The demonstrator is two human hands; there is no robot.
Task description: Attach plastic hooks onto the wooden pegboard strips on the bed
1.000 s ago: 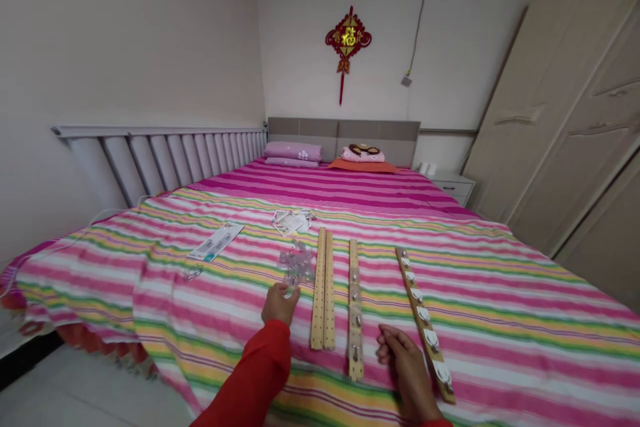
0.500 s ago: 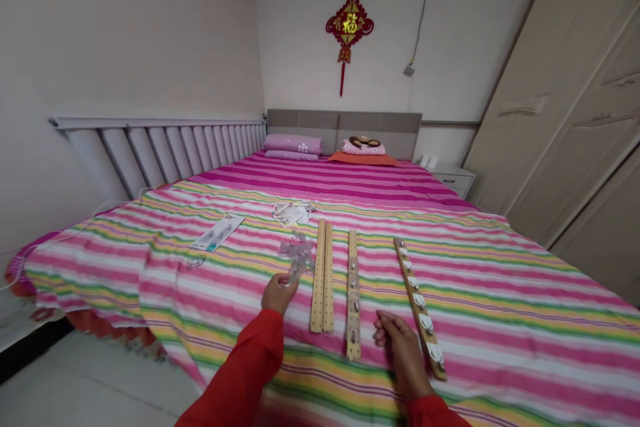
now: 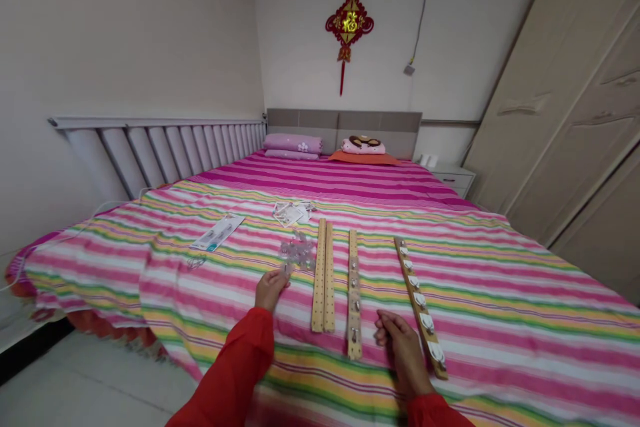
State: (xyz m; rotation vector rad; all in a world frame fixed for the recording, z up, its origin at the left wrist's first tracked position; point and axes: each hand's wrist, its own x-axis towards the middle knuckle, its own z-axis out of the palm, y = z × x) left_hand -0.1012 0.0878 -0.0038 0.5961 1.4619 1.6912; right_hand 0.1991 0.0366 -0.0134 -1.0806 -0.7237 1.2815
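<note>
My left hand [image 3: 270,289] rests on the striped bedspread [image 3: 500,293], fingers curled beside a heap of small clear plastic hooks [image 3: 298,252]; whether it pinches one is unclear. Just to its right lies a pair of perforated wooden strips [image 3: 323,275]. A single wooden strip with metal hooks [image 3: 353,293] lies beyond them. My right hand [image 3: 400,345] lies loosely curled between that strip and a wooden strip with white hooks [image 3: 419,302], holding nothing visible. Both sleeves are red.
A flat blister pack [image 3: 218,232] and some loose papers [image 3: 291,213] lie further up the bed. Pillows [image 3: 293,145] sit at the headboard. A padded wall panel [image 3: 165,150] runs along the left, a wardrobe [image 3: 575,113] stands right, beside a nightstand [image 3: 453,179].
My left hand has drawn back a little to the left, away from the clear hooks. The view rose slightly between the first and second frame. My right hand has barely shifted.
</note>
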